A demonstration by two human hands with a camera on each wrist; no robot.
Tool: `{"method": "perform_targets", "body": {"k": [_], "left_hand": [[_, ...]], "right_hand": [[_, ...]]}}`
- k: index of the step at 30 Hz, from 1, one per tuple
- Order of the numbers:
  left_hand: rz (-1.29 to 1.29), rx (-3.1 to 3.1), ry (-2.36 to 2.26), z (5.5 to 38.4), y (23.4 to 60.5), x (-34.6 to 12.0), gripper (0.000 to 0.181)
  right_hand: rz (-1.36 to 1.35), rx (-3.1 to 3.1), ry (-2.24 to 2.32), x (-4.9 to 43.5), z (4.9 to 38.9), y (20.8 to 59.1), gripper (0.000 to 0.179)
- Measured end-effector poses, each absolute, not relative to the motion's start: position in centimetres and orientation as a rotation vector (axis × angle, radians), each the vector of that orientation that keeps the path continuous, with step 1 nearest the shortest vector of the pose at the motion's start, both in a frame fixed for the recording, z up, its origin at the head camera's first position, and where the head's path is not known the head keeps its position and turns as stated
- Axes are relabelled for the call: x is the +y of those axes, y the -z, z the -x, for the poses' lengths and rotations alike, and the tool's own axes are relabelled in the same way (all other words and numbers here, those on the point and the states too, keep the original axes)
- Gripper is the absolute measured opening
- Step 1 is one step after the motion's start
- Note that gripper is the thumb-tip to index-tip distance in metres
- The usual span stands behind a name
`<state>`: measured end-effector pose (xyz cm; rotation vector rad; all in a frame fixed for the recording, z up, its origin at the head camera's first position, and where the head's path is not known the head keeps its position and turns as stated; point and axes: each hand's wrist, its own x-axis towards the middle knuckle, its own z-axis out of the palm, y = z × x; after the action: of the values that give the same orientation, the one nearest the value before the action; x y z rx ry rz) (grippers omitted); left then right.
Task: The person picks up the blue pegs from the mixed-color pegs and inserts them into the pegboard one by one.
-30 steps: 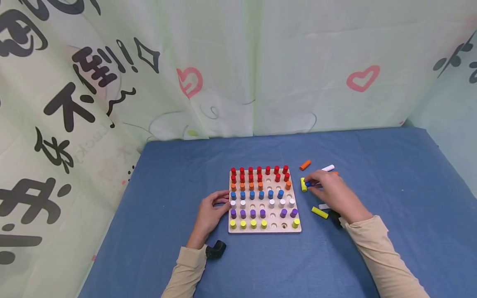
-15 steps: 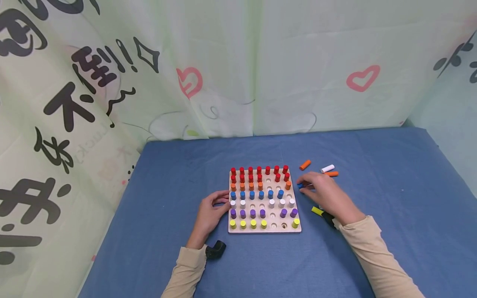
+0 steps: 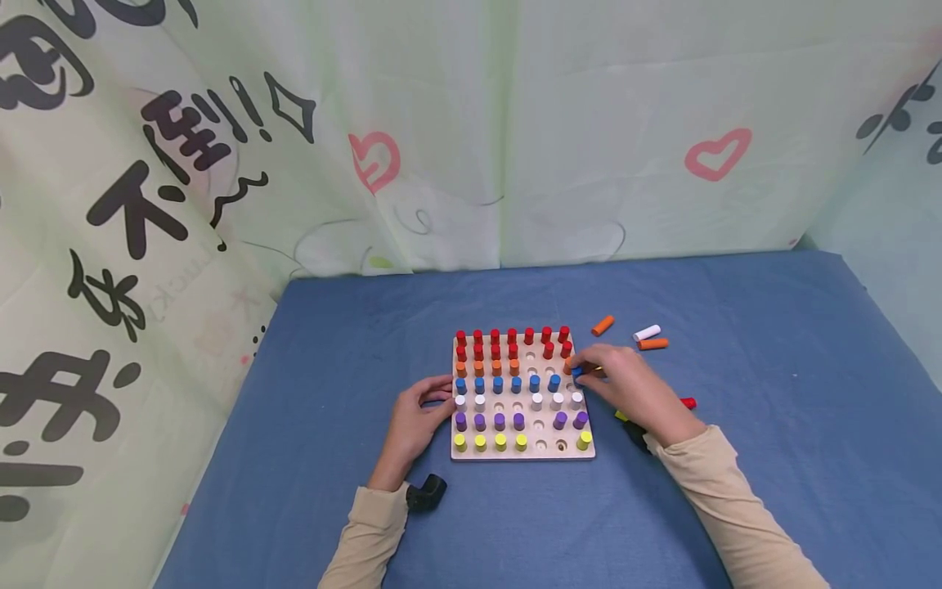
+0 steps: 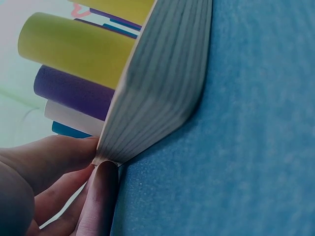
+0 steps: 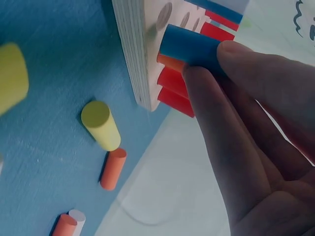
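A wooden pegboard (image 3: pixel 508 456) lies on the blue cloth, with rows of red, orange, blue, white, purple and yellow pegs upright in it and several bare holes. At its left edge, my left hand (image 3: pixel 414 427) holds the board, thumb at the top edge and a finger against the side, as the left wrist view shows. My right hand (image 3: pixel 639 391) pinches a blue peg (image 5: pixel 192 46) between thumb and fingertip over the board's right side. The peg is tilted in the right wrist view, its free end near a bare hole (image 5: pixel 165 15) and beside an orange peg.
Right of the board lie loose pegs: an orange peg (image 3: pixel 603 325), a white peg (image 3: pixel 647 332), another orange peg (image 3: pixel 652 343), a red peg (image 3: pixel 688 402) and a yellow peg (image 5: pixel 101 125). A printed curtain (image 3: pixel 574 196) hangs behind the table.
My right hand has moved left with the blue peg, from among the loose pegs to the board's right edge. My left hand and the board have stayed put.
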<state>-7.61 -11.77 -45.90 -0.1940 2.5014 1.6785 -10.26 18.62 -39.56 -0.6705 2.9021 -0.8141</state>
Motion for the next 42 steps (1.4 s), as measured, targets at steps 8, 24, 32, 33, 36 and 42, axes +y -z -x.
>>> {"method": "perform_targets", "body": {"k": [8,24,32,33,36,42], "left_hand": [[0.184,2.504,-1.68,7.69,45.98,-11.81,0.036],[0.19,2.488,-1.684,7.57,45.86,-11.75,0.036],[0.171,2.494,-1.684,7.7,46.01,-11.78,0.036],[0.172,2.497,-1.682,7.72,46.03,-11.81,0.036],[0.184,2.499,-1.678,7.75,46.08,-11.88,0.037],[0.202,2.508,-1.666,7.76,46.13,-11.95,0.036]], "right_hand": [[0.672,2.877,0.838,18.08,10.27,39.77,0.022],[0.68,2.872,0.85,17.9,10.15,40.02,0.019],[0.632,2.84,0.858,18.34,10.35,40.12,0.02],[0.635,2.844,0.853,18.33,10.34,40.15,0.02],[0.654,2.855,0.831,18.26,10.31,40.28,0.02],[0.661,2.873,0.794,18.13,10.1,40.34,0.023]]}}
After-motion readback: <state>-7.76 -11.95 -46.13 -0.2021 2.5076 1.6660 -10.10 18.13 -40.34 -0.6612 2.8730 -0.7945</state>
